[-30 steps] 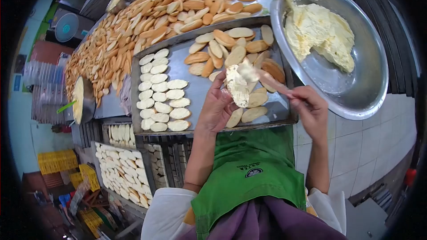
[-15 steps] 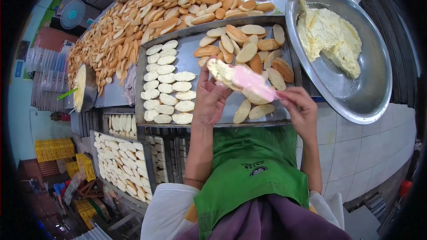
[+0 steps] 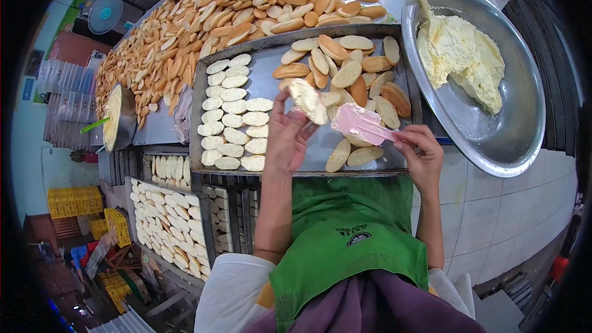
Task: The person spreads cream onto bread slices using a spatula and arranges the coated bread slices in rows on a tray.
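- Over the tray [image 3: 262, 73], the left hand [image 3: 283, 142] pinches a coated bread slice [image 3: 307, 101], slanting toward the pink spatula [image 3: 357, 121].
- Right hand [image 3: 422, 155], fingers closed, grips its handle; blade seemingly apart.

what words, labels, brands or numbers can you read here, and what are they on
Green apron: small lettering by a round emblem, too small and blurred to quote.
Blue panel on the left wall: too small to read.
Pink spatula, metal bowl: no text shows.
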Motion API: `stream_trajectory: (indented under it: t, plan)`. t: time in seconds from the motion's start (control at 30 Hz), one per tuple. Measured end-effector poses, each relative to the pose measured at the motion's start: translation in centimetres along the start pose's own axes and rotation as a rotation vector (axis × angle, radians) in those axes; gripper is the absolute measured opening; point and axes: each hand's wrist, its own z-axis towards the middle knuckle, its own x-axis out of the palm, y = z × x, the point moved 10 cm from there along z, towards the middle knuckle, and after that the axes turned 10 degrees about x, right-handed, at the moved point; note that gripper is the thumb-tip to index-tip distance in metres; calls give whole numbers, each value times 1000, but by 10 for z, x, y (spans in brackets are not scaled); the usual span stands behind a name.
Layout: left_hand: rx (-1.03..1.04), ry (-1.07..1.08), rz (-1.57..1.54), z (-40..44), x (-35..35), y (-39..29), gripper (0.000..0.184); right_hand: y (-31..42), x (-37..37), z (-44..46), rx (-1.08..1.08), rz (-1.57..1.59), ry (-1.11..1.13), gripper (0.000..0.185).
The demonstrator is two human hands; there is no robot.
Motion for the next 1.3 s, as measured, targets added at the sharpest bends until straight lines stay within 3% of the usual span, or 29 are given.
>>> stream_trajectory:
  t: [0.07, 0.2, 0.27, 0.33, 0.5, 0.57, 0.63, 0.7, 0.77, 0.93, 1.0, 1.03, 1.1, 1.23, 1.3]
  plan:
    - [-64, 43, 17, -8, 14, 13, 51, 11, 7, -1, -122, 10, -32, 21]
    - [-157, 163, 75, -19, 24, 31, 57, 13, 22, 4, -146, -32, -50, 20]
    - [-198, 182, 64, -23, 21, 33, 57, 21, 18, 5, -178, -161, -161, 21]
    - [-259, 201, 104, -29, 22, 36, 70, 24, 19, 8, -143, -141, -169, 21]
    - [-295, 387, -142, -44, 42, 42, 61, 21, 28, 11, -172, -224, -140, 21]
    - [-273, 443, -179, -45, 43, 32, 62, -7, 33, 12, 72, 0, -55, 19]
    - [-286, 395, -42, -31, 26, 19, 56, -24, 32, 12, 105, 56, -25, 20]
    - [-232, 311, 411, 0, -20, -4, 45, -41, 23, 9, 192, 324, -53, 20]
    - [-228, 285, 707, 32, -40, -35, 41, -42, 17, 9, 203, 354, -50, 20]
    - [-362, 361, 1007, 112, -114, -43, 31, -48, 8, 7, 229, 408, -78, 21]
    - [-395, 513, 1339, 136, -137, -33, 26, -54, 9, 4, 250, 385, -71, 21]
    - [-394, 516, 1339, 146, -147, -28, 26, -53, 9, 3, 249, 385, -74, 21]
    - [-171, 688, 1535, 160, -140, -28, 23, -53, 8, 0, 253, 370, -76, 21]
    - [-116, 780, 1856, 171, -141, -22, 17, -57, 3, -2, 260, 348, -88, 21]
    - [-112, 788, 1875, 173, -145, -20, 15, -56, 1, -2, 260, 355, -96, 21]
